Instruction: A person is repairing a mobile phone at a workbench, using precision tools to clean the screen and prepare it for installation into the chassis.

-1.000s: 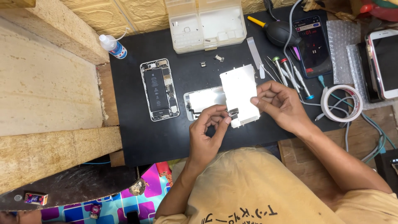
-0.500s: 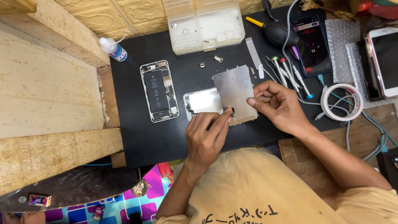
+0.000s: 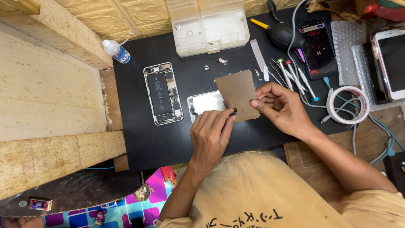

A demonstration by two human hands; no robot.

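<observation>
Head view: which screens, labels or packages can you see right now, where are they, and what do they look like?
Dark phone: top right of the mat, lit screen, dark with red and white marks.
White phone: far right edge, white frame, dark screen.
Bottle: top left of the mat, clear, blue label.
Small packet: bottom left, colourful.

The left hand reaches forward, palm down, fingers pinched together at the tips. The right hand comes in from the right, fingers curled, thumb pressed against forefinger; both forearms are bare.

Thin tan metal plate, tilted, above black mat.
</observation>
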